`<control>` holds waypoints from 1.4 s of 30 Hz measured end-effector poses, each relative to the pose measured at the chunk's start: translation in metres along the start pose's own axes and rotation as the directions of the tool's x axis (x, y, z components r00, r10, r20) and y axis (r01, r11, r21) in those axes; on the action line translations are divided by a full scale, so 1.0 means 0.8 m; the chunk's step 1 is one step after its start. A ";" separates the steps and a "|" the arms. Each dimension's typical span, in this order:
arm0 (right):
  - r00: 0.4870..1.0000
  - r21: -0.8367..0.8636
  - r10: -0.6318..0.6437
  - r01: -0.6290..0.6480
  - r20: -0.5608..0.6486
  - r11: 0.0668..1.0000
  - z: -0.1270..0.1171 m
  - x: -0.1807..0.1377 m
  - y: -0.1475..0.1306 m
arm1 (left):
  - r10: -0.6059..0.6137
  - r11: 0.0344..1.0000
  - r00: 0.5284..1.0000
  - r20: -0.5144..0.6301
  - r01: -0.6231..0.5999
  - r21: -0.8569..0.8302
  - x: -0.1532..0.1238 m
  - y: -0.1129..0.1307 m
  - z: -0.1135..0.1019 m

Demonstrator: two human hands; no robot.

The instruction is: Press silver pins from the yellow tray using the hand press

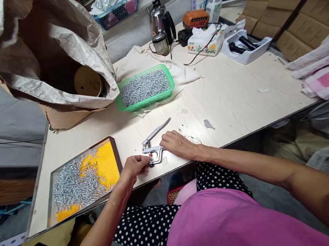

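A pair of silver snap pliers (pixel 157 154) lies near the table's front edge, its upper handle raised and pointing to the back right. My right hand (pixel 179 145) is closed around the near handle, its palm side down by the table. At the jaw, my left hand (pixel 135 166) has thumb and fingers pinched together; whatever is between them is too small to make out. A bit of red shows in the jaw beside these fingertips. Left of that hand, a dark-edged tray (pixel 113 153) with a yellow bottom bears many small silver metal pins (pixel 78 182).
A green basket (pixel 148 104) full of similar metal pieces stands behind the pliers. Back left is a large open sack (pixel 50 37). Along the back are a steel kettle (pixel 157 16), a metal cup (pixel 160 44), a tissue box (pixel 204 44) and a white tray (pixel 250 56).
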State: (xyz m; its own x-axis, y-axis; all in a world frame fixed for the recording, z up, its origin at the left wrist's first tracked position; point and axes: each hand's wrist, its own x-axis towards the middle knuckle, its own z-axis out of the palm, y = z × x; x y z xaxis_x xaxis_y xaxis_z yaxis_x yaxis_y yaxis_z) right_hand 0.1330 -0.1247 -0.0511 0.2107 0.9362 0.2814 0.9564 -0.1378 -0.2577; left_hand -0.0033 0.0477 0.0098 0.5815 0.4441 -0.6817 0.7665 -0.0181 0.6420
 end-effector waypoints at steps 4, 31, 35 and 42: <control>1.000 -0.016 0.011 -0.010 0.012 1.000 0.002 0.001 0.000 | -0.046 0.999 0.996 0.075 0.045 0.021 0.004 0.003 -0.007; 0.974 0.041 0.005 -0.015 0.229 0.999 -0.046 0.039 0.058 | -0.048 0.998 0.994 0.097 0.044 0.049 -0.003 0.000 0.000; 0.967 0.017 -0.009 0.005 0.254 1.000 -0.050 0.043 0.055 | -0.056 0.997 0.995 0.082 0.052 0.056 -0.005 0.004 0.002; 0.945 -0.042 0.060 -0.049 0.322 0.998 -0.070 0.034 0.033 | 0.252 0.785 0.956 -0.149 -0.112 0.609 -0.027 0.009 0.017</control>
State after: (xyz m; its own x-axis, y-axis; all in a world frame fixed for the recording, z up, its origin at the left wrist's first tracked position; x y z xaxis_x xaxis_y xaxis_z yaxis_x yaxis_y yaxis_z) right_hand 0.1754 -0.1212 0.0012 0.1909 0.9805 -0.0474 0.9526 -0.1967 -0.2320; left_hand -0.0068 0.0256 0.0240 0.7083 0.5535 -0.4381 0.7030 -0.6093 0.3668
